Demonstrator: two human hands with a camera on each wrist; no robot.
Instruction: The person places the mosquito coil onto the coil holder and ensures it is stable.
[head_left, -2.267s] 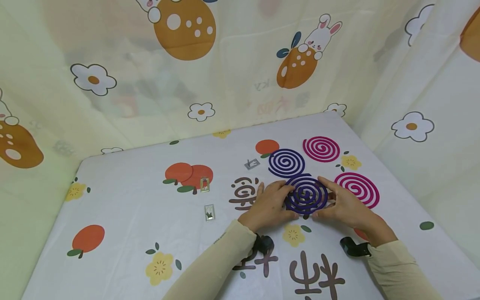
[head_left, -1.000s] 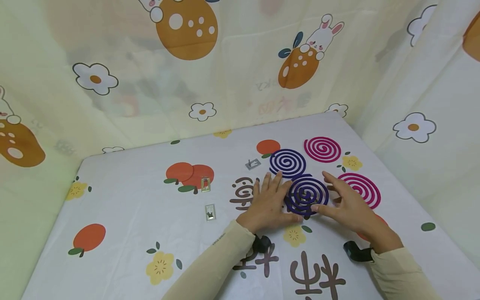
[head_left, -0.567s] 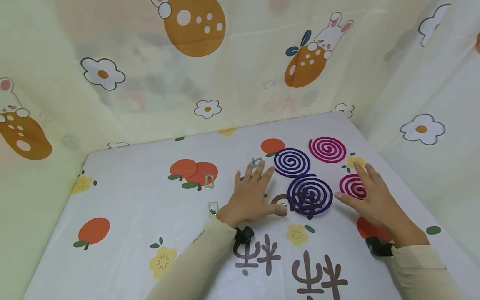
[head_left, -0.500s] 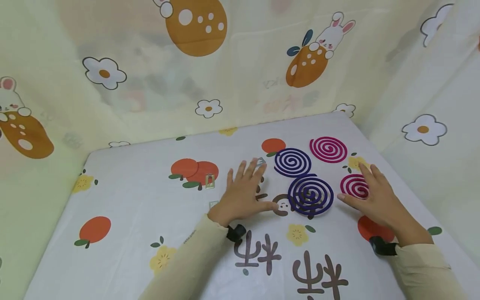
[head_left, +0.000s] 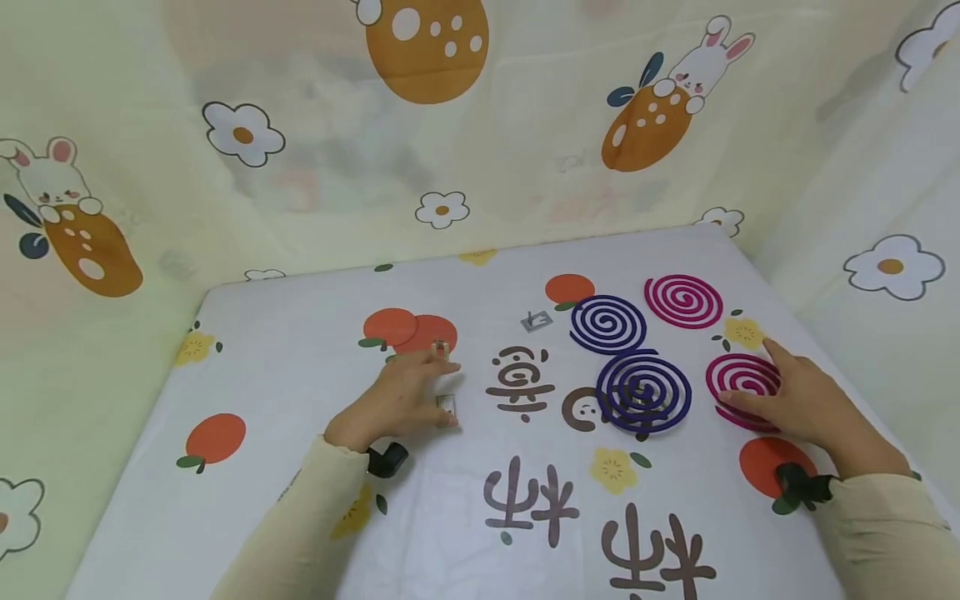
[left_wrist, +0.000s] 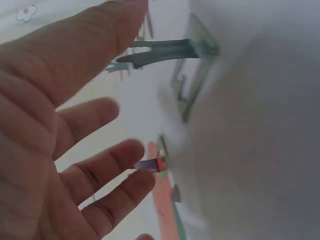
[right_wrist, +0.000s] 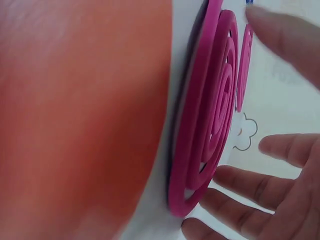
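Note:
My left hand (head_left: 393, 396) reaches over two small metal coil stands, fingers spread and nothing gripped. The nearer stand (head_left: 447, 405) lies beside the thumb; its upright prong (left_wrist: 165, 51) shows in the left wrist view. The farther stand (head_left: 440, 348) is by the fingertips. On the right, my right hand (head_left: 813, 408) is held over the near pink mosquito coil (head_left: 748, 385), partly covering it. In the right wrist view its fingertips come right at the edge of that coil (right_wrist: 189, 120), with the thumb apart.
Two dark blue coils, a far one (head_left: 607, 323) and a near one (head_left: 643, 390), lie left of the pink ones. Another pink coil (head_left: 683, 301) is at the back right. A third metal stand (head_left: 537, 321) lies beside the far blue coil. Patterned curtains (head_left: 517, 125) enclose the white tablecloth (head_left: 285, 358).
Both hands have let go of the near blue coil and parted. My left hand has moved left to the metal stands, my right hand right to the near pink coil.

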